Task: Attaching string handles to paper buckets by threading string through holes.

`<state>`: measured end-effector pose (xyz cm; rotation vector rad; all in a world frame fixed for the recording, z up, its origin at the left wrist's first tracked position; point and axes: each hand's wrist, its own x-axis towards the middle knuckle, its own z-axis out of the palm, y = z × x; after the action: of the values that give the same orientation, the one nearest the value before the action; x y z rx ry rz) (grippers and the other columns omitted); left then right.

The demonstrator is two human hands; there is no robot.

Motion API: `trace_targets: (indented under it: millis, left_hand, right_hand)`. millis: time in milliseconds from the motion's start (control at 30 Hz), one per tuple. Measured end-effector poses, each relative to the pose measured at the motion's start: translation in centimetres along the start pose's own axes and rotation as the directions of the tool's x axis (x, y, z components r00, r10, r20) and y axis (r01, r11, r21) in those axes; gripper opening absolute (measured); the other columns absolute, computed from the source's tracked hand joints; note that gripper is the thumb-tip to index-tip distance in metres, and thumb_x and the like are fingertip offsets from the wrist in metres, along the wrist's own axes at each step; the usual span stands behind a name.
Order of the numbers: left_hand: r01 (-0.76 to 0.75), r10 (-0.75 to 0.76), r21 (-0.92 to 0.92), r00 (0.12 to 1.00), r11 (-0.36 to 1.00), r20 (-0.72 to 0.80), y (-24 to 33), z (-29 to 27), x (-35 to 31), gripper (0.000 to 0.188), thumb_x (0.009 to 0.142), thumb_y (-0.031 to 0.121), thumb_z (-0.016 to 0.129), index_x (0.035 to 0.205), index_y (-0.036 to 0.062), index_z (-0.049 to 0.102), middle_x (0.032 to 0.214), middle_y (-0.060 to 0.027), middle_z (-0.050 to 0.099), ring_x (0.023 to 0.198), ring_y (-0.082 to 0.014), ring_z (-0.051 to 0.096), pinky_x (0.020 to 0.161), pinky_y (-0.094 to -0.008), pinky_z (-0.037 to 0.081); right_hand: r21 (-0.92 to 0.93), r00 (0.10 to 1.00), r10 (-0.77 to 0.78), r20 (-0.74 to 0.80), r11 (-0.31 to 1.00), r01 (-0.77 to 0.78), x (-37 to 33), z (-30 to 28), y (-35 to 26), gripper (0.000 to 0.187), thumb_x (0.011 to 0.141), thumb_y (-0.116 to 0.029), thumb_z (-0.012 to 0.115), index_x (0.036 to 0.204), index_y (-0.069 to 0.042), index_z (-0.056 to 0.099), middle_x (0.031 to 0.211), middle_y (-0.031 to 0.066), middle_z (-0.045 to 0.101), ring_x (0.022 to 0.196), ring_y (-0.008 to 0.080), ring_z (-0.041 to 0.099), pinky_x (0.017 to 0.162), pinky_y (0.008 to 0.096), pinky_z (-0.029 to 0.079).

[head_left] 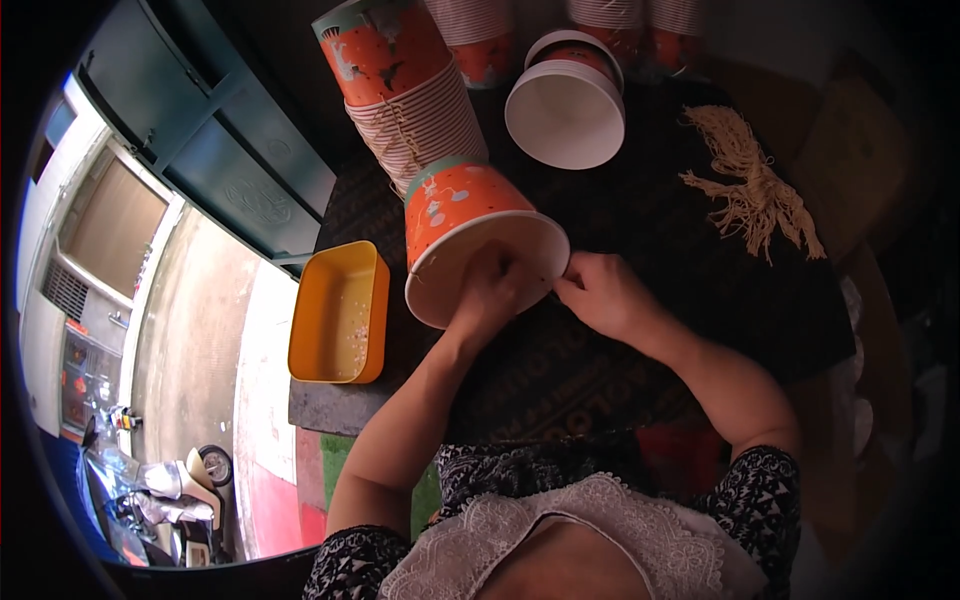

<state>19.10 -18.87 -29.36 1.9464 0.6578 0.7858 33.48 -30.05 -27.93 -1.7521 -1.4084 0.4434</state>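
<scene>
An orange paper bucket (470, 205) with a green band lies tipped on the dark table, its wide white mouth facing me. My left hand (490, 295) reaches into that mouth with its fingers curled; their tips are partly hidden, and what they hold does not show. At the right side of the rim, my right hand (605, 295) is closed in a pinch. A small dark spot shows in the bucket wall beside its fingertips. Whatever the pinch holds is too small to make out.
Behind the bucket leans a tall nested stack of matching buckets (420, 120) with cords hanging along it. Another white-mouthed bucket (565, 115) lies farther back. A yellow tub (375, 310) with small bits inside stands left; a bundle of beige cords (745, 175) lies right.
</scene>
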Motion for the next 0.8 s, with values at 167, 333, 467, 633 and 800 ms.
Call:
trace_targets:
  millis: [167,333,467,633,800]
  left_hand:
    - [0.169,-0.168,-0.111,0.986,0.979,0.017,1.1,0.3,-0.3,0.021,0.085,0.013,0.053,0.095,-0.0039,0.059,0.073,-0.0090,0.059,0.052,-0.0141,0.055,0.041,-0.0264,0.044]
    - [0.225,-0.221,-0.121,0.974,0.967,0.042,1.5,0.4,-0.4,0.020,0.087,0.013,0.052,0.092,-0.0056,0.058,0.075,-0.0129,0.062,0.057,-0.0174,0.060,0.044,-0.0288,0.047]
    - [0.228,-0.228,-0.129,0.974,0.965,0.014,1.2,0.6,-0.4,0.020,0.087,0.014,0.054,0.092,-0.0057,0.057,0.074,-0.0138,0.061,0.054,-0.0176,0.059,0.043,-0.0293,0.047]
    - [0.207,-0.216,-0.150,0.975,0.967,-0.048,0.6,1.0,-0.4,0.021,0.087,0.014,0.054,0.091,-0.0060,0.057,0.074,-0.0142,0.062,0.056,-0.0191,0.060,0.045,-0.0302,0.048]
    - [0.082,-0.084,-0.022,0.993,0.996,-0.079,0.3,1.2,-0.2,0.021,0.086,0.014,0.055,0.091,-0.0064,0.057,0.076,-0.0137,0.062,0.067,-0.0210,0.063,0.059,-0.0317,0.050]
  right_hand:
    - [-0.364,0.950,-0.291,-0.110,0.902,0.234,-0.8,-0.6,-1.4,0.025,0.081,-0.014,0.066,0.090,0.001,0.048,0.066,0.0191,0.062,0.062,0.0344,0.066,0.053,0.0411,0.053]
    - [-0.332,0.861,-0.403,-0.310,0.895,0.299,-0.8,-0.4,-1.5,0.032,0.078,-0.008,0.070,0.094,-0.002,0.043,0.061,0.0156,0.060,0.056,0.0322,0.065,0.048,0.0391,0.051]
    - [-0.305,0.877,-0.352,-0.328,0.918,0.254,-1.0,-0.5,-1.6,0.025,0.078,-0.013,0.071,0.086,-0.001,0.050,0.059,0.0155,0.061,0.055,0.0318,0.064,0.048,0.0393,0.051]
    - [-0.536,0.954,-0.300,0.022,0.802,0.265,-2.0,-0.9,-2.1,0.027,0.077,-0.024,0.071,0.062,-0.006,0.059,0.057,0.0158,0.061,0.053,0.0318,0.063,0.049,0.0397,0.052]
    - [-0.445,0.937,-0.348,0.024,0.836,0.322,-1.7,0.0,-1.8,0.026,0.082,-0.018,0.064,0.095,0.000,0.049,0.057,0.0167,0.061,0.055,0.0320,0.065,0.052,0.0436,0.053]
